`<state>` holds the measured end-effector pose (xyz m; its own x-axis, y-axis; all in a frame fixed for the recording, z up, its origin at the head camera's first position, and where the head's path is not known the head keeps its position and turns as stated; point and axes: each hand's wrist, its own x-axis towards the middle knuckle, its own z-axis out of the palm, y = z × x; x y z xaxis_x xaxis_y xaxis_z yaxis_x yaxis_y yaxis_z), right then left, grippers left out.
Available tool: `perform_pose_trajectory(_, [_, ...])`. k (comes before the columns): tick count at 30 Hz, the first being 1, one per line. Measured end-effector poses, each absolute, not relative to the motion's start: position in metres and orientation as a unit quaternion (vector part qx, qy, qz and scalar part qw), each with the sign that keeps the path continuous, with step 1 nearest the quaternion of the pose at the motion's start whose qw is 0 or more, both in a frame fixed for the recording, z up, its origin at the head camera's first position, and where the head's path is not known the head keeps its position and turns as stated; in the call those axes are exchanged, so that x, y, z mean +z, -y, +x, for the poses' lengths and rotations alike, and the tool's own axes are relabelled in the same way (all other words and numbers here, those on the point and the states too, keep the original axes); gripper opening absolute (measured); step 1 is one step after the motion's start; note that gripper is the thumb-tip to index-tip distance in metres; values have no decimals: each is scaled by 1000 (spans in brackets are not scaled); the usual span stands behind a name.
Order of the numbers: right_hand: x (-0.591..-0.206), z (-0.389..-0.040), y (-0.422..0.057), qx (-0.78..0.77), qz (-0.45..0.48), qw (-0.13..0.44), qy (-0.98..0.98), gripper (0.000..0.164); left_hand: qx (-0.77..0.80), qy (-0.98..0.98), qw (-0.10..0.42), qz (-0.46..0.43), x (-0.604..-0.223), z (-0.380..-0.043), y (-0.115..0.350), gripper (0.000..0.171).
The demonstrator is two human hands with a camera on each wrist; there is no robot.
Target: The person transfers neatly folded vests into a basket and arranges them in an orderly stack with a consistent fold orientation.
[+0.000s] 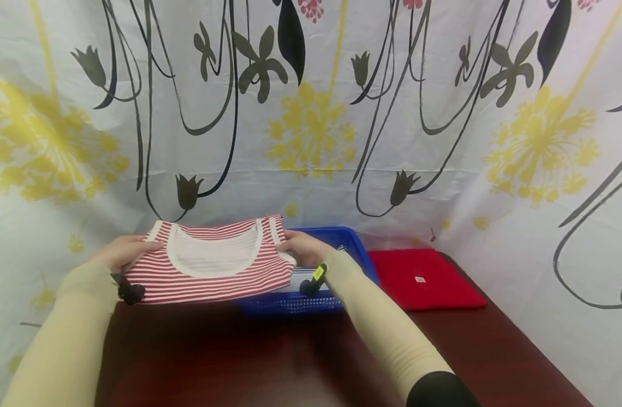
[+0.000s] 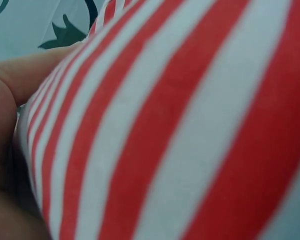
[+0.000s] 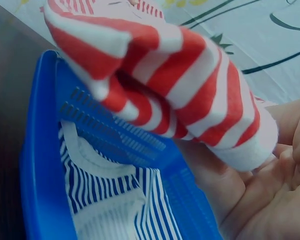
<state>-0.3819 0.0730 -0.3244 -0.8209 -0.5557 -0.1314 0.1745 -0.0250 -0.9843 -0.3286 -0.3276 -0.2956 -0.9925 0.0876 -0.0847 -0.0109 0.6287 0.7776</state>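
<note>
A red-and-white striped tank top (image 1: 204, 285) with white trim round its neckline is stretched between my hands, held up above the table. My left hand (image 1: 119, 252) grips its left edge, thumb lying over the fabric. At the opposite edge, my right hand (image 1: 306, 249) pinches the white-trimmed cloth between thumb and fingers. Stripes fill most of the left wrist view, where the left hand (image 2: 10, 95) shows only at the side. In the right wrist view, the fabric bunches near the right hand (image 3: 270, 200), over a blue basket (image 3: 37, 150).
Inside the basket lies a blue-and-white striped garment (image 3: 105, 187). A red folded cloth (image 1: 423, 277) rests to the basket's right on the dark brown table (image 1: 229, 362). A floral curtain (image 1: 311, 186) hangs behind the table and along the right side.
</note>
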Motion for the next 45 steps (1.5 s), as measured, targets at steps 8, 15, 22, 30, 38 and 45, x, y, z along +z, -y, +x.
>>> perform_pose_trajectory(8, [-317,-382,-94,-701,-147,260,-648,53,454,-888,69,28,-291,-335,308,81])
perform_pose_trajectory(15, [-314,-384,-114,-705,-145,260,-643,53,477,-876,68,35,-289,-342,289,80])
perform_pose_trajectory(22, [-315,-385,-134,-706,-133,257,-646,54,514,-854,71,36,-293,-352,272,78])
perform_pose_trajectory(30, [-317,-386,-152,-706,-116,234,-658,59,532,-843,69,35,-295,-361,251,77])
perform_pose_trajectory(38, [-316,-387,-172,-713,-109,223,-656,62,545,-834,78,43,-295,-368,232,78])
perform_pose_trajectory(45, [-312,-385,-188,-697,-115,223,-672,61,564,-819,85,62,-297,-376,222,74])
